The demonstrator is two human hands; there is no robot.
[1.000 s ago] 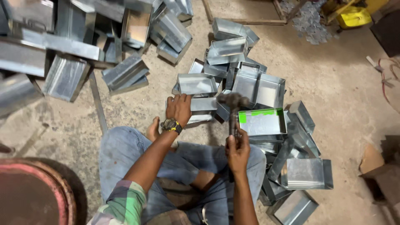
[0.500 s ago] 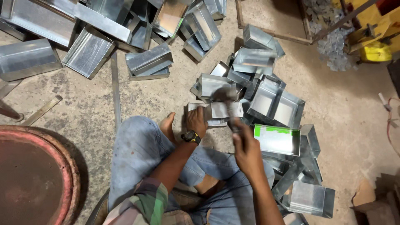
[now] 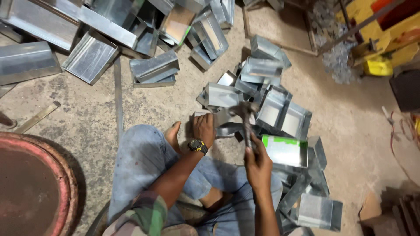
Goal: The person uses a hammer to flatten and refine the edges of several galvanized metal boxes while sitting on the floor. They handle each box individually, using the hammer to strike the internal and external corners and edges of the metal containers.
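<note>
The left hand (image 3: pixel 204 128) is pressing flat, fingers spread, on a bent sheet-metal piece (image 3: pixel 227 129) on the floor just in front of the person's knees; half a second back it was holding the same spot, so the workpiece is staying pinned. To its right, the right hand (image 3: pixel 258 164) is wrapping tightly around the handle of a hammer (image 3: pixel 245 116), whose head is now raised above the piece, higher than in the earlier frame: judged a swing in progress. Right of the grip, a green-taped tray (image 3: pixel 285 150) and stacked metal boxes (image 3: pixel 280 111) are crowding the strike zone; left of it, the bare foot (image 3: pixel 173 135) is lying close.
</note>
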